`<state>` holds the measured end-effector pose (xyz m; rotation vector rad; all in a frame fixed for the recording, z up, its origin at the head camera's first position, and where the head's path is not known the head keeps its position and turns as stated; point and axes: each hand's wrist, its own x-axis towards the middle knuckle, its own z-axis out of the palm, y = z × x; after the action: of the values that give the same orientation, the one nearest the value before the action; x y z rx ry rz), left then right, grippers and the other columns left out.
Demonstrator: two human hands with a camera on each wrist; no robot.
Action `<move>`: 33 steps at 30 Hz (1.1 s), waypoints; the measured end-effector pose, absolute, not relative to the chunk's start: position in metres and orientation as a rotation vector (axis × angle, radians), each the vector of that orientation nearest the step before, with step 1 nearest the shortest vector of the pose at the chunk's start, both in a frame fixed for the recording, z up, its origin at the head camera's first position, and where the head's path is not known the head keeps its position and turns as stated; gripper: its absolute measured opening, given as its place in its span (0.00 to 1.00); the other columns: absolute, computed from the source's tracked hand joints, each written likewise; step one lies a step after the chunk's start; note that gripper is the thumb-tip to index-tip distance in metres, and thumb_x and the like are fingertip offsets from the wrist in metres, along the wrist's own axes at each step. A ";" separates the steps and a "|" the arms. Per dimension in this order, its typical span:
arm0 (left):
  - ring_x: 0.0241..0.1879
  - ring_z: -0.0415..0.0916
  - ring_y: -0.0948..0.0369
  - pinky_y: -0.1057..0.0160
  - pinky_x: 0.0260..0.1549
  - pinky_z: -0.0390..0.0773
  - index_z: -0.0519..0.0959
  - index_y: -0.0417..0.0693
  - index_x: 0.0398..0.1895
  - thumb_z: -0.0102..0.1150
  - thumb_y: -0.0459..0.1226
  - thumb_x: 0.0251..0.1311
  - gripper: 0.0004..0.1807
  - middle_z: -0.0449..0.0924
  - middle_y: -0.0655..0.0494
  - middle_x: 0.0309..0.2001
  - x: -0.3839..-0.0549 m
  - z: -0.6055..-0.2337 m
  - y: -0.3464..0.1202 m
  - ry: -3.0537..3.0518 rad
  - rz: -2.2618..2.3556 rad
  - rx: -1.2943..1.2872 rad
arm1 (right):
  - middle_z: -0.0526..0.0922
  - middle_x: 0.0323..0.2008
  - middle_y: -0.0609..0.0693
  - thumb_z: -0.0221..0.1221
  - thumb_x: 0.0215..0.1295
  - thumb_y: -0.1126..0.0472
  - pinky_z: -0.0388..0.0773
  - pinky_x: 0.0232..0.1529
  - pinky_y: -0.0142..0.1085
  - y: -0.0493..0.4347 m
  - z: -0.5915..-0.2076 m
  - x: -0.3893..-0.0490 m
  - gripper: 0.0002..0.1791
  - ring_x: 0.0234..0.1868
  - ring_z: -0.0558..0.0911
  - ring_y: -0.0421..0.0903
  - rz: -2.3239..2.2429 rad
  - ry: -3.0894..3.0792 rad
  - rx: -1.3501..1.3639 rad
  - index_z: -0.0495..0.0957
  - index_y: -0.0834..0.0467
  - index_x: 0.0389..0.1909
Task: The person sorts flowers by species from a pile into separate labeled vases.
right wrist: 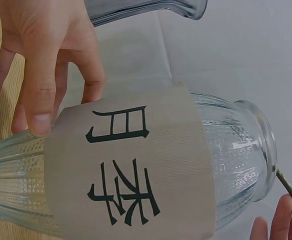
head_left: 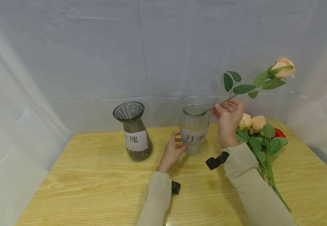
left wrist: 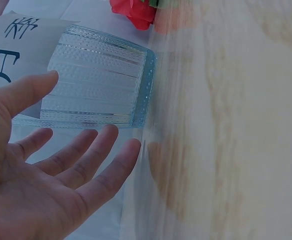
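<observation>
A clear glass vase (head_left: 194, 124) with a white paper label stands upright at the table's far side. My left hand (head_left: 171, 153) is at its left side, fingers spread and thumb in front; in the right wrist view the thumb overlaps the vase (right wrist: 238, 145) by the label, but firm contact I cannot tell. Between thumb and fingers, my right hand (head_left: 229, 122) pinches the stem of a peach rose (head_left: 283, 68). The bloom points up and right, and the stem's lower end is at the vase's rim. The right wrist view shows only fingertips (right wrist: 281, 220) beside the stem (right wrist: 289, 189).
A grey flared vase (head_left: 136, 131), also labelled, stands to the left. Peach flowers (head_left: 257, 123) and a red flower (head_left: 280, 133) lie on the wooden table (head_left: 101, 188) at right, stems toward the near edge. White sheeting (head_left: 163, 56) hangs behind.
</observation>
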<state>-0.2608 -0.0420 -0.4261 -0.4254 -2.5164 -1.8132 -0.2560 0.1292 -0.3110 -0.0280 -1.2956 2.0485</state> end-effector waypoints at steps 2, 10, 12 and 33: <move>0.54 0.78 0.38 0.43 0.49 0.80 0.63 0.39 0.70 0.65 0.31 0.66 0.33 0.74 0.31 0.59 -0.258 -0.421 -0.043 -2.525 -1.804 -0.423 | 0.72 0.25 0.48 0.56 0.68 0.78 0.82 0.41 0.36 0.128 -0.308 -0.255 0.16 0.25 0.80 0.43 2.049 -1.293 -0.032 0.64 0.55 0.41; 0.54 0.78 0.38 0.42 0.49 0.80 0.63 0.39 0.70 0.64 0.31 0.67 0.32 0.74 0.31 0.58 -0.256 -0.418 -0.044 -2.529 -1.803 -0.427 | 0.72 0.23 0.46 0.56 0.69 0.77 0.73 0.44 0.37 0.124 -0.309 -0.256 0.14 0.28 0.74 0.41 2.000 -1.377 -0.065 0.65 0.55 0.40; 0.54 0.78 0.38 0.42 0.49 0.80 0.63 0.38 0.70 0.64 0.31 0.67 0.32 0.74 0.31 0.58 -0.256 -0.418 -0.045 -2.527 -1.800 -0.430 | 0.72 0.24 0.46 0.56 0.69 0.77 0.73 0.44 0.37 0.122 -0.309 -0.256 0.14 0.30 0.74 0.40 1.968 -1.417 -0.053 0.66 0.55 0.40; 0.54 0.78 0.39 0.44 0.49 0.80 0.63 0.38 0.70 0.64 0.32 0.67 0.32 0.75 0.33 0.58 -0.257 -0.418 -0.044 -2.532 -1.803 -0.430 | 0.78 0.34 0.65 0.59 0.62 0.80 0.71 0.50 0.44 0.108 -0.323 -0.255 0.11 0.42 0.77 0.60 1.410 -1.757 0.191 0.72 0.72 0.44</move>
<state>-0.2569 -0.0439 -0.4182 -0.4297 -2.5316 -1.8031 -0.2546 0.1076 -0.3230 0.1910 -1.7570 1.4097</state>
